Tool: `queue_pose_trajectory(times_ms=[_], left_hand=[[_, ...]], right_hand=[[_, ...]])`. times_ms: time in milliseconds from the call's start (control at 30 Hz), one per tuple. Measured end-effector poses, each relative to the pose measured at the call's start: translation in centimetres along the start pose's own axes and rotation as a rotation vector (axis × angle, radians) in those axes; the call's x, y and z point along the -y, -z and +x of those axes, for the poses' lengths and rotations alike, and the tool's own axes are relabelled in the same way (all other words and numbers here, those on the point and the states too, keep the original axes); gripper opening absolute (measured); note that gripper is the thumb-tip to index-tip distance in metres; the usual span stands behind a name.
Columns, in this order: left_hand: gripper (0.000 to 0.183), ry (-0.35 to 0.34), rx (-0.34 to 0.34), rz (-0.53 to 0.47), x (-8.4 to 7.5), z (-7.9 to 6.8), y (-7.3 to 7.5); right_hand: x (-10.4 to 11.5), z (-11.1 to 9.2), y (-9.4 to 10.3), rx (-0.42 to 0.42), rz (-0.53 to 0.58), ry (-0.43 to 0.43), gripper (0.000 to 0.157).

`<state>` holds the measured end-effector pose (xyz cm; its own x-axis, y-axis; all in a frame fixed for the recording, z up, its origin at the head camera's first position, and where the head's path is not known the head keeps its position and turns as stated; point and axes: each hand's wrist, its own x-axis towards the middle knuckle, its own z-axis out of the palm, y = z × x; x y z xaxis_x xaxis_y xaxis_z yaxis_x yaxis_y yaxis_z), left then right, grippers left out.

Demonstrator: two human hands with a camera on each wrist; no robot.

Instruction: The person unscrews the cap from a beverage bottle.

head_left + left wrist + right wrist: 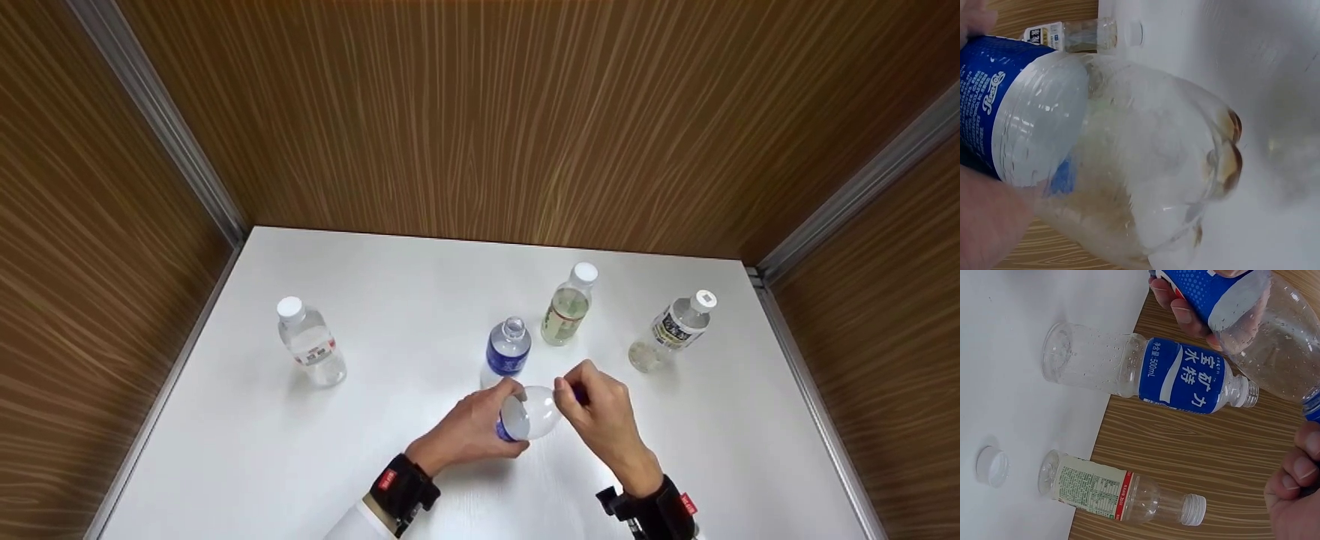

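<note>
My left hand [472, 426] grips a clear Pepsi bottle [1145, 157] round its blue label [1010, 84]. The bottle is tilted, with its neck towards my right hand [604, 416]. At the neck, the fingers of that hand pinch the blue cap [1313, 406], which is partly hidden by them. Some brown shows at the base of the bottle in the left wrist view. Just beyond my left hand stands an uncapped bottle with a blue label [508, 352], upright on the white table [405, 315].
Behind, a green-labelled bottle [568, 307] stands with a white cap. One clear bottle [313, 345] is at the left, another with a dark-and-white label [670, 332] at the right. A loose white cap [992, 467] lies on the table. Wood-grain panels [480, 127] enclose the back and sides.
</note>
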<state>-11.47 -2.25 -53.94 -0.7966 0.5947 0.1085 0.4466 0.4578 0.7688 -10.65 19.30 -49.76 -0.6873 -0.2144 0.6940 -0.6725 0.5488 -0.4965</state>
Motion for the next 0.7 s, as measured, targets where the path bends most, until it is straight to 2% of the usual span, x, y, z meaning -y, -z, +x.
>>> queue_pose_trajectory(times_ms=[167, 267, 367, 567, 633, 700], left_hand=[[0.059, 0.017, 0.059, -0.061, 0.1, 0.1, 0.2], [0.06, 0.024, 0.042, -0.036, 0.1, 0.1, 0.2], [0.06, 0.008, -0.044, 0.077, 0.0, 0.2, -0.2], [0.062, -0.078, -0.298, 0.457, 0.1, 0.4, -1.5], [0.063, -0.088, -0.351, 0.539, 0.2, 0.4, -1.8], [0.064, -0.089, -0.371, 0.562, 0.2, 0.4, -1.9]], right_hand=[[-0.6, -0.2, 0.1, 0.019, 0.036, 0.072, 0.01], [-1.0, -0.3, 0.0, 0.035, 0.047, 0.051, 0.01], [-1.2, -0.5, -0.2, 0.028, -0.016, -0.042, 0.009], [-1.3, -0.6, -0.7, 0.022, -0.187, -0.297, 0.008], [-1.3, -0.6, -0.8, 0.028, -0.212, -0.342, 0.011], [-1.3, -0.6, -0.9, 0.027, -0.218, -0.35, 0.015]])
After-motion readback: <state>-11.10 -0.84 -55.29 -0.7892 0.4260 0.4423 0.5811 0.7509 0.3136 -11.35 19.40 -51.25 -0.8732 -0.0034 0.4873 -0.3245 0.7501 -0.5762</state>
